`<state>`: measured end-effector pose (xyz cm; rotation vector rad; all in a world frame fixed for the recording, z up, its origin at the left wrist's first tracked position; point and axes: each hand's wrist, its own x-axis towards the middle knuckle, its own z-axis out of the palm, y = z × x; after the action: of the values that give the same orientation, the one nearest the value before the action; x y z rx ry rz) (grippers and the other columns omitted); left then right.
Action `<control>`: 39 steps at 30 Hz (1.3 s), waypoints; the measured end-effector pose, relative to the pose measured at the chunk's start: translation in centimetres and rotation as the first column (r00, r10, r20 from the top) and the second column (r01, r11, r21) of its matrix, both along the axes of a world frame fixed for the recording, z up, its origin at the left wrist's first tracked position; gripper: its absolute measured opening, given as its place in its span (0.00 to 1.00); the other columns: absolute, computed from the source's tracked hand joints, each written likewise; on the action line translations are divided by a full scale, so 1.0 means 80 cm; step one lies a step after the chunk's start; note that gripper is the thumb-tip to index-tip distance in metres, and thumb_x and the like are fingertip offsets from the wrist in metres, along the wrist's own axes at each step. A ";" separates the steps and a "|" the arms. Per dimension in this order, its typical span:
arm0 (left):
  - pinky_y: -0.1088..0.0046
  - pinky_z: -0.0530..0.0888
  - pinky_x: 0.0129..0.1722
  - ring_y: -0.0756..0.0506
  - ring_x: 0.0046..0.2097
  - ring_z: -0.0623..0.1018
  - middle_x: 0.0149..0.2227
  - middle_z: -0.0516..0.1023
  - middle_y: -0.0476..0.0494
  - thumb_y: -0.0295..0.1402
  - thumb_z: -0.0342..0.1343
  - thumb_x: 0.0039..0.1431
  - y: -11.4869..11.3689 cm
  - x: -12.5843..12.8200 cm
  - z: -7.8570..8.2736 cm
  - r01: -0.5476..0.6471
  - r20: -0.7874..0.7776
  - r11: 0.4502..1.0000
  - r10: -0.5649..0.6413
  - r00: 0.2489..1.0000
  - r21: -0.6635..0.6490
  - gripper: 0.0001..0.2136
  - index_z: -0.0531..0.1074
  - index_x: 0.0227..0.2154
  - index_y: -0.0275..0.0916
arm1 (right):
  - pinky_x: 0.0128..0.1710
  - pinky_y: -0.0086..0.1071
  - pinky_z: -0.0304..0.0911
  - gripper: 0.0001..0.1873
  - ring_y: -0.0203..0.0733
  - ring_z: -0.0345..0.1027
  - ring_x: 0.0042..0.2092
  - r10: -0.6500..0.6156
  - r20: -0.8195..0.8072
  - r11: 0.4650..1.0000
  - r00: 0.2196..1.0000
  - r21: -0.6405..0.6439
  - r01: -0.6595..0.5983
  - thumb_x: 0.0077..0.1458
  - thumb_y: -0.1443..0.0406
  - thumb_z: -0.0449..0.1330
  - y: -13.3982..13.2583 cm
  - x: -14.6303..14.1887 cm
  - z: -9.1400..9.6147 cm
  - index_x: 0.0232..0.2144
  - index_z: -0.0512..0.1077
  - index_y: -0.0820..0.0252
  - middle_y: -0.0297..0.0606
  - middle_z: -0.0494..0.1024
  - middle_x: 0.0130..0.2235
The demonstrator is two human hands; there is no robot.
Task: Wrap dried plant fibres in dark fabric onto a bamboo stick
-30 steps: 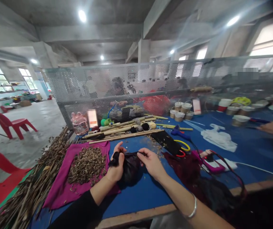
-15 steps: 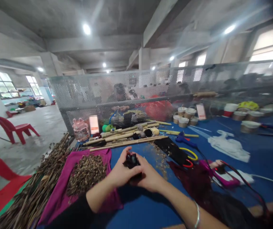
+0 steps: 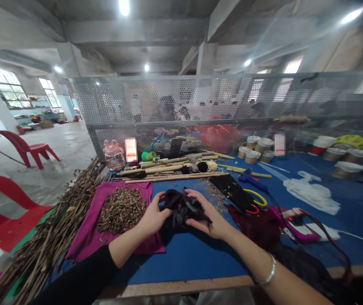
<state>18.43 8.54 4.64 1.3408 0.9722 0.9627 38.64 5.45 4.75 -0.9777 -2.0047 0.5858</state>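
Note:
Both my hands hold a crumpled black cloth (image 3: 181,207) just above the blue table (image 3: 188,258). My left hand (image 3: 152,217) grips its left side with curled fingers. My right hand (image 3: 209,215) wraps over its right side; a silver bangle (image 3: 265,273) sits on that wrist. Left of the hands lies a purple cloth (image 3: 86,237) with a heap of brown plant bits (image 3: 122,209) on it.
A pile of dry twigs (image 3: 51,241) runs along the table's left edge. Bamboo sticks (image 3: 169,171), a black pouch (image 3: 230,190), blue-handled scissors (image 3: 251,180), a white bag (image 3: 311,192), cups (image 3: 253,154) and a mesh partition (image 3: 200,110) lie beyond. Red chairs (image 3: 29,148) stand left.
The black cloth was stretched between my hands, then bunched tight between them, and is now loosened and spread a little. The view has shifted slightly.

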 end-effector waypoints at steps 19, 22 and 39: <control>0.75 0.67 0.23 0.50 0.22 0.69 0.23 0.69 0.52 0.28 0.49 0.42 -0.012 -0.018 -0.006 -0.272 0.125 0.894 0.334 0.934 -0.355 0.10 0.64 0.32 0.38 | 0.50 0.41 0.55 0.04 0.50 0.62 0.52 -0.244 -0.013 0.902 0.970 -0.369 0.222 0.40 0.68 0.56 -0.039 0.046 0.002 0.24 0.69 0.59 0.44 0.72 0.43; 0.72 0.70 0.32 0.48 0.32 0.73 0.33 0.71 0.48 0.26 0.49 0.43 -0.015 -0.024 -0.002 -0.443 0.013 0.886 0.449 0.893 -0.138 0.16 0.61 0.39 0.40 | 0.45 0.40 0.61 0.14 0.47 0.66 0.47 -0.361 -0.098 0.803 0.927 -0.538 0.255 0.46 0.62 0.52 -0.018 0.049 0.010 0.37 0.68 0.57 0.40 0.74 0.41; 0.76 0.67 0.32 0.47 0.31 0.73 0.29 0.78 0.46 0.38 0.41 0.57 0.125 0.072 0.031 0.436 -0.632 0.888 -0.255 0.732 0.147 0.19 0.77 0.28 0.36 | 0.26 0.35 0.67 0.46 0.52 0.67 0.45 -0.486 -0.050 0.571 0.873 -0.774 0.273 0.42 0.43 0.58 0.041 0.028 0.017 0.59 0.50 0.53 0.52 0.63 0.55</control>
<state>24.22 18.53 7.14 2.0716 1.0048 0.3797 40.88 8.77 6.08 -1.6774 -1.2046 1.2728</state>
